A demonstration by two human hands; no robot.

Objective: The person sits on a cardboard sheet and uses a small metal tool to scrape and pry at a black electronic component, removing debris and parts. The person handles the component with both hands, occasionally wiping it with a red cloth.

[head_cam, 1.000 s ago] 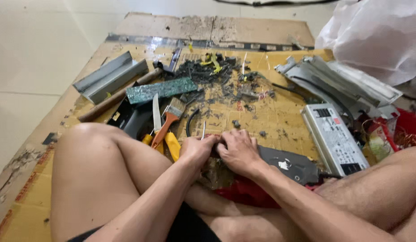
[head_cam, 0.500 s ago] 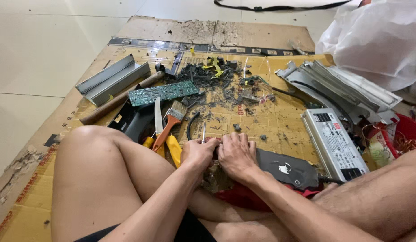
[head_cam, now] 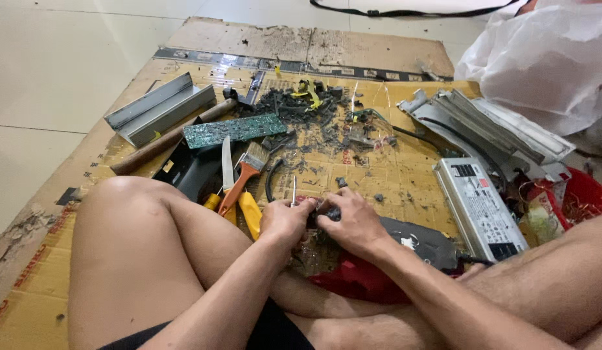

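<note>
1. Flattened cardboard (head_cam: 391, 175) covers the tiled floor, strewn with dark scraps and dismantled parts; a person sits cross-legged at its near edge.
2. Compared with half a second ago, the view has tipped slightly downward, so everything sits a little higher in frame; both hands remain at the same spot between the knees.
3. Left hand (head_cam: 284, 220) is clenched around a thin metal tool (head_cam: 294, 192) whose tip sticks up from the fist.
4. Right hand (head_cam: 353, 223) curls over a small dark part (head_cam: 331, 212), fingers pressed on it, touching the left hand.
5. That part rests just above a dark casing (head_cam: 424, 241) lying to the right, near the person's legs.
6. Left of the hands lie a paintbrush (head_cam: 244, 175), a knife (head_cam: 227, 165) and yellow-handled tools (head_cam: 250, 212).
7. Farther off, a green circuit board (head_cam: 235, 129) sits left of centre; a silver power supply unit (head_cam: 479, 206) lies to the right.
</note>
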